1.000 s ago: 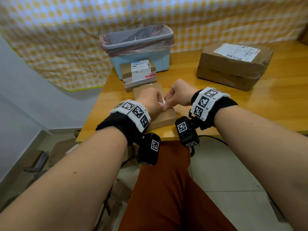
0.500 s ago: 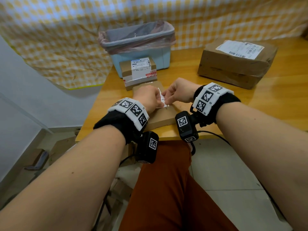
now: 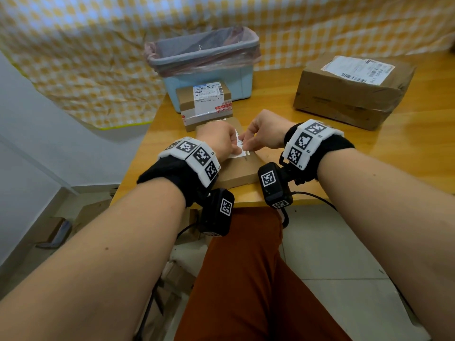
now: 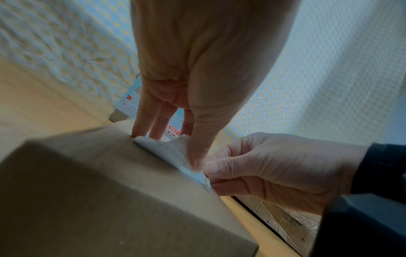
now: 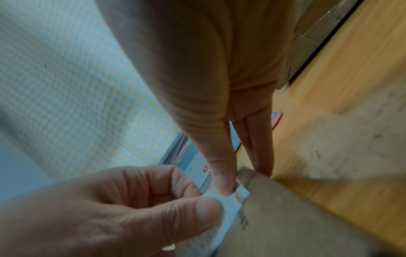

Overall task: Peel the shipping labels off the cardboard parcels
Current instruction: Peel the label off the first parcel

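Note:
A flat cardboard parcel lies at the table's front edge. Its white shipping label is partly lifted off the top face. My left hand pinches the raised label between thumb and fingers. My right hand pinches the label's right edge with thumb and forefinger, close against the left thumb. The rest of the label lies hidden under both hands. A small parcel with a label stands just behind. A large parcel with a label sits at the back right.
A light blue bin lined with a pink bag stands at the table's back, behind the small parcel. Checked yellow cloth hangs behind the wooden table. The table's left edge and front edge are close to the parcel.
A second ago both hands pressed low on the parcel with little label showing. Now more of the white label stands peeled up between the two hands.

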